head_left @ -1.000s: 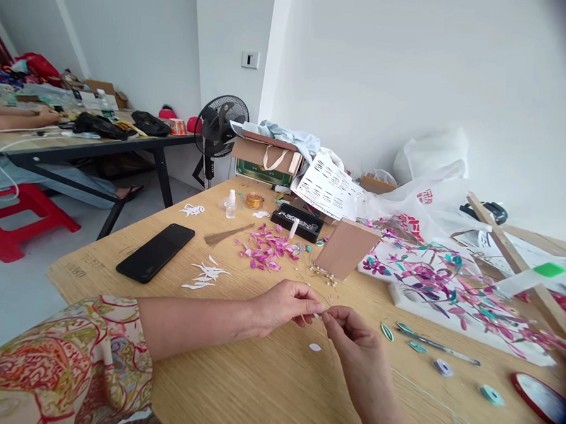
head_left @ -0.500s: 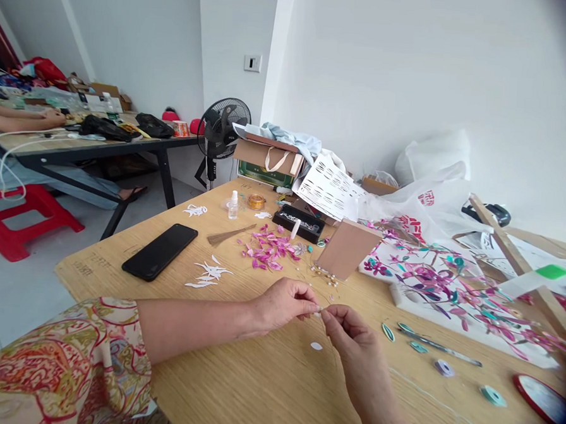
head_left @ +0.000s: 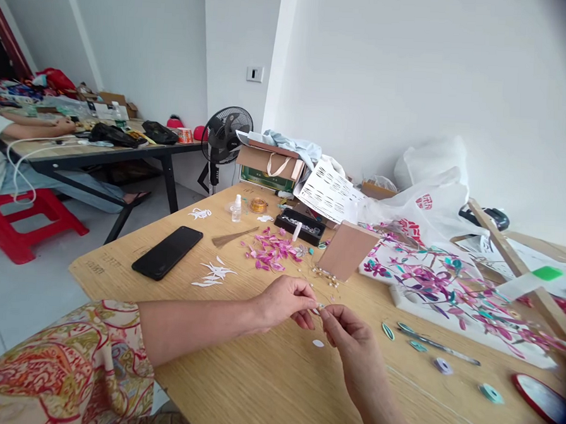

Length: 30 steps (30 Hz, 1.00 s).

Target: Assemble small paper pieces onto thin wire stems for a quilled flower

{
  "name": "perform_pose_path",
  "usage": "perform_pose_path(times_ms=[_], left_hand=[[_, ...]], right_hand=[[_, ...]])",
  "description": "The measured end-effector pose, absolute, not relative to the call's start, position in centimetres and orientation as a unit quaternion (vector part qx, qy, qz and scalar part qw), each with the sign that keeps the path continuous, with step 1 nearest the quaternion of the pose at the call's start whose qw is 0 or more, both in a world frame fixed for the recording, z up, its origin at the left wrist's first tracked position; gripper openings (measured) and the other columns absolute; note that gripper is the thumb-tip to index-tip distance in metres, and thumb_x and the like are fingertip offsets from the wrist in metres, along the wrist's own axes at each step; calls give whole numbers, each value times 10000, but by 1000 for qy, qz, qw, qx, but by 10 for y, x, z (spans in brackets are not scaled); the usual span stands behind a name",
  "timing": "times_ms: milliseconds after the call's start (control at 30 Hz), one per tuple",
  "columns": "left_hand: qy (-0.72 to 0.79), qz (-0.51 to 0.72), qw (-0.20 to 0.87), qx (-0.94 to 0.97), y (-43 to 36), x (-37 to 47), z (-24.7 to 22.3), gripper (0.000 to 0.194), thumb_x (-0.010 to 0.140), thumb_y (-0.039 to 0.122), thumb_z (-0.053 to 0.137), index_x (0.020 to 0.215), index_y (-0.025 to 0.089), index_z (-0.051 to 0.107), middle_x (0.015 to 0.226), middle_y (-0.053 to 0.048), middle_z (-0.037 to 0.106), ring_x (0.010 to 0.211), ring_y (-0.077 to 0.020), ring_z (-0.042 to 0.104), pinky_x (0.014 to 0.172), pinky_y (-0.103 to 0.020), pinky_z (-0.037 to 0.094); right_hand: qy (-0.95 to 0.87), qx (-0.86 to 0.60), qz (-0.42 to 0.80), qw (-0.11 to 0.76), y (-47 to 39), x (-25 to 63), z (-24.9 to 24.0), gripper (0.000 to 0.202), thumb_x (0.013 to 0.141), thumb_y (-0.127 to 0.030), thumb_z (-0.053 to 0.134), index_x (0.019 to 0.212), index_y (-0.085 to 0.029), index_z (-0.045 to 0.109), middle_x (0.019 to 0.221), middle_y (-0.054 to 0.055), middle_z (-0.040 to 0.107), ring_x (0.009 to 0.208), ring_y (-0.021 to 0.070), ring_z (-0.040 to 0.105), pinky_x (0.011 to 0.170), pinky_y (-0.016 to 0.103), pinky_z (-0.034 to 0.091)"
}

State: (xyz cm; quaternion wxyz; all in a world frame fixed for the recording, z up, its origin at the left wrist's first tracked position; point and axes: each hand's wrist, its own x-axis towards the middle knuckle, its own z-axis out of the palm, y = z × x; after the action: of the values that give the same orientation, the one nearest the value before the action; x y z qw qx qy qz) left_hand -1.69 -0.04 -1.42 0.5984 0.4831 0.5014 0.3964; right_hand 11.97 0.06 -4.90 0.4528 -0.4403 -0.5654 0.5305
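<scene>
My left hand [head_left: 288,303] pinches a small white piece [head_left: 316,311] between thumb and forefinger, its other fingers curled below. My right hand [head_left: 351,334] is closed against the same piece from the other side, fingertips almost touching the left ones. What the piece is cannot be made out. On the table under the hands lies a white oval cutout [head_left: 318,343]. Beyond the hands are loose pearl beads on thin stems [head_left: 326,276] and a heap of pink petals [head_left: 272,249]. Narrow white cutouts [head_left: 216,272] lie left of them.
A black phone [head_left: 167,253] lies at left. Tweezers [head_left: 440,344], thread spools [head_left: 490,392] and a red-rimmed dish [head_left: 540,399] are at right. Pink flower branches [head_left: 431,277] rest on white foam behind. A brown board [head_left: 347,250] stands upright. Another person [head_left: 36,126] sits at the far table.
The view has shifted slightly, so the table sits a little further right. My left hand's lower fingers have dropped and spread a bit; both hands stay together at the small white piece.
</scene>
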Motion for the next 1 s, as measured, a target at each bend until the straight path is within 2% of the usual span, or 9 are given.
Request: perform_pose_path(times_ms=[267, 500, 567, 667, 767, 867, 933, 1000], left_hand=[[504, 385, 569, 523, 2, -21, -14, 185, 604, 294, 600, 600, 117, 545, 460, 36, 518, 450, -75, 506, 489, -218, 401], [504, 380, 525, 572, 4, -23, -18, 102, 651, 211, 540, 609, 118, 547, 493, 33, 511, 458, -66, 493, 461, -188, 388], [514, 367, 502, 592, 4, -23, -18, 96, 671, 193, 510, 618, 121, 545, 496, 32, 501, 464, -72, 494, 458, -186, 392], [531, 331, 431, 650, 6, -25, -16, 112, 701, 175, 475, 641, 131, 558, 499, 35, 487, 474, -74, 489, 476, -183, 390], [516, 276, 314, 748, 8, -26, -13, 126, 724, 159, 476, 646, 151, 576, 531, 30, 503, 527, -80, 487, 535, -186, 374], [462, 234, 210, 829, 9, -26, -7, 165, 742, 144, 475, 613, 165, 577, 598, 10, 542, 635, -107, 498, 604, -205, 358], [437, 214, 211, 848, 8, -26, -3, 189, 746, 126, 463, 597, 166, 572, 612, 8, 544, 627, -108, 499, 598, -210, 357], [431, 192, 287, 834, 7, -27, 2, 171, 736, 112, 468, 612, 162, 574, 607, 17, 531, 549, -87, 493, 547, -203, 365]], right_hand=[[-582, -435, 517, 454, -1, 118, -50, 256, 656, -410, 588, 569, -170, 562, 472, -54, 402, 446, 81, 326, 418, 201, 273], [-602, -446, 487, 448, 0, 118, -53, 249, 687, -406, 550, 636, -173, 624, 494, -34, 447, 471, 103, 383, 440, 212, 310], [-631, -463, 443, 437, -1, 118, -53, 247, 711, -395, 522, 673, -180, 638, 520, -15, 489, 493, 122, 427, 458, 223, 330], [-709, -477, 314, 413, -4, 117, -52, 226, 757, -339, 467, 693, -194, 629, 578, 14, 558, 533, 144, 487, 502, 239, 349], [-785, -476, 170, 359, -9, 117, -47, 240, 792, -266, 394, 681, -201, 597, 619, 30, 575, 545, 146, 510, 508, 239, 331], [-822, -481, 88, 293, -11, 122, -36, 244, 799, -232, 371, 682, -213, 584, 613, 23, 555, 523, 138, 508, 472, 227, 294], [-840, -469, 75, 263, -10, 129, -26, 247, 801, -244, 380, 689, -224, 599, 622, 22, 552, 509, 132, 504, 458, 223, 282], [-857, -443, 91, 247, -5, 137, -15, 259, 803, -271, 394, 685, -238, 622, 634, 22, 555, 510, 130, 503, 462, 226, 289]])
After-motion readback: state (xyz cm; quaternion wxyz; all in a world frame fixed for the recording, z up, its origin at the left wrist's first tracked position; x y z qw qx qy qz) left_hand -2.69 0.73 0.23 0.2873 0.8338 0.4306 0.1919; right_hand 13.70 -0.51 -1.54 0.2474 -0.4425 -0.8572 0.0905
